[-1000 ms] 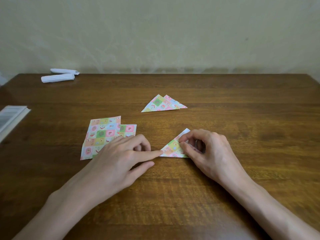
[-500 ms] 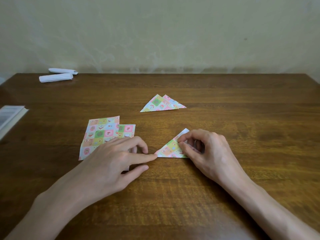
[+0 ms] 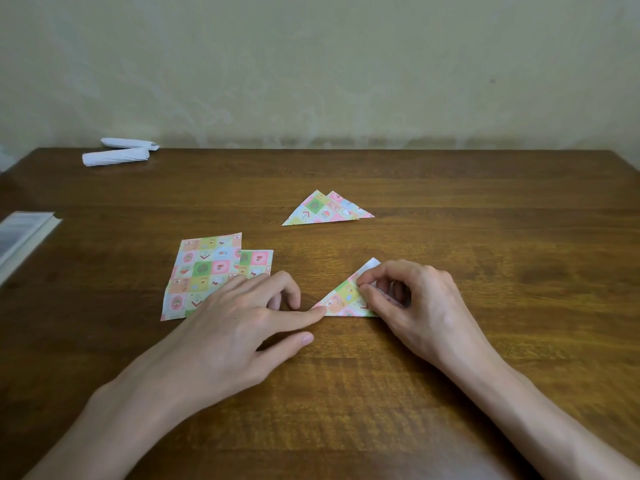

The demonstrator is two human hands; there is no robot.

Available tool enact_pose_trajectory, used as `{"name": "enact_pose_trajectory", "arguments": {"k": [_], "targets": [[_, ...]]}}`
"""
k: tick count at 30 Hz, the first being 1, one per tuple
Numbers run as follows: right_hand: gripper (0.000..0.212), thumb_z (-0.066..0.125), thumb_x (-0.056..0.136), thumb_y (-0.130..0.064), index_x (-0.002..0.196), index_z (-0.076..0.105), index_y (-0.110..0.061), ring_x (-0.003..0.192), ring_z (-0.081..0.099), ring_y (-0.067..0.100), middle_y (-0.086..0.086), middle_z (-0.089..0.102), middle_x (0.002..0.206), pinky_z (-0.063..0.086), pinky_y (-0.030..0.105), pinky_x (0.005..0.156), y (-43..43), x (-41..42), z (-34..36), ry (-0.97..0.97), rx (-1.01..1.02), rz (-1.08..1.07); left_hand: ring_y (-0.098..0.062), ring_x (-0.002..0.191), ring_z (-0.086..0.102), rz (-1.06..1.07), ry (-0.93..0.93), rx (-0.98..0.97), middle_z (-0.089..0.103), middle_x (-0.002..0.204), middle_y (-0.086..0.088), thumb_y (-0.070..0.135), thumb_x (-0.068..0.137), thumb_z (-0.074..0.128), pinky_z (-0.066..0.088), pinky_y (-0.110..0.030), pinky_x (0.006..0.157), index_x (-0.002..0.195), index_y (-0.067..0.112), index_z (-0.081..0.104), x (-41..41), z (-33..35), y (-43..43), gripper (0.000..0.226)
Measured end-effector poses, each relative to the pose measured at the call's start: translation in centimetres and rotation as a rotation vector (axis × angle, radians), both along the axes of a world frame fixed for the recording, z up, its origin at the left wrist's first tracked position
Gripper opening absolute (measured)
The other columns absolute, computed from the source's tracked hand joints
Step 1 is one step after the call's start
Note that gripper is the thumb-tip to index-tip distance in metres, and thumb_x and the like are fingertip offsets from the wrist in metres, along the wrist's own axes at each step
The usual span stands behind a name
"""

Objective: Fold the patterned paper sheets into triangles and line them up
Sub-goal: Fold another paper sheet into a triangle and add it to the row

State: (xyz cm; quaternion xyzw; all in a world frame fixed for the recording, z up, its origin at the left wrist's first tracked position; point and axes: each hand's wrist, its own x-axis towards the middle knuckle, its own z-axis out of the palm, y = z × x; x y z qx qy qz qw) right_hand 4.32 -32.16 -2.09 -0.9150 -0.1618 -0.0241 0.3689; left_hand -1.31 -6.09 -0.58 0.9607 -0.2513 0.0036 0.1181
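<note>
A folded triangle (image 3: 341, 299) of patterned paper is seen on the wooden table (image 3: 485, 237), near the front middle, with white underside shown at its top corner. Its right part is pinched between the thumb and curled forefinger of the right hand (image 3: 415, 306). Its left corner is touched by the outstretched forefinger of the left hand (image 3: 235, 327), whose thumb is held straight and whose other fingers are loosely bent. Two flat sheets (image 3: 204, 271), overlapped, are partly covered by that hand. Two finished triangles (image 3: 322, 211), overlapped, are placed further back. Two white paper rolls (image 3: 116, 156) are laid at the far left corner
</note>
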Motion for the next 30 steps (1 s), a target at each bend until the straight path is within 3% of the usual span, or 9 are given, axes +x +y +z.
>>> {"name": "enact_pose_trajectory", "arguments": {"k": [8, 14, 23, 30], "targets": [[0.006, 0.073, 0.091, -0.027, 0.09, 0.075, -0.033, 0.073, 0.057, 0.008, -0.012, 0.062, 0.072, 0.04, 0.017, 0.062, 0.0, 0.0, 0.0, -0.003, -0.003, 0.006, -0.004, 0.092, 0.046, 0.001, 0.009, 0.04, 0.038, 0.11, 0.027, 0.061, 0.102, 0.036, 0.047, -0.028, 0.08, 0.144, 0.054, 0.05, -0.2, 0.2, 0.1, 0.044], [0.007, 0.073, 0.091, -0.027, 0.09, 0.075, -0.034, 0.073, 0.058, 0.009, -0.012, 0.062, 0.072, 0.039, 0.018, 0.062, 0.0, 0.0, 0.0, 0.003, 0.002, 0.006, -0.003, 0.085, 0.048, 0.007, -0.033, 0.011, 0.045, 0.105, 0.025, 0.055, 0.103, 0.041, 0.047, -0.028, 0.075, 0.137, 0.048, 0.062, -0.2, 0.4, 0.0, 0.04], [0.008, 0.073, 0.091, -0.027, 0.089, 0.075, -0.034, 0.07, 0.057, 0.009, -0.013, 0.061, 0.071, 0.041, 0.023, 0.064, 0.0, 0.1, -0.2, -0.004, 0.011, 0.006, -0.002, 0.085, 0.05, 0.007, -0.024, -0.045, 0.045, 0.102, 0.026, 0.05, 0.099, 0.052, 0.048, -0.028, 0.075, 0.133, 0.047, 0.065, -0.2, 0.4, -0.1, 0.036], [0.01, 0.074, 0.09, -0.027, 0.088, 0.076, -0.036, 0.071, 0.058, 0.009, -0.012, 0.063, 0.072, 0.043, 0.022, 0.065, 0.0, 0.1, -0.3, -0.012, 0.016, -0.01, 0.0, 0.12, 0.054, -0.009, -0.07, -0.081, 0.048, 0.139, 0.027, 0.045, 0.101, 0.052, 0.051, -0.032, 0.096, 0.126, 0.034, 0.073, -0.4, 0.5, -1.0, 0.034]]}}
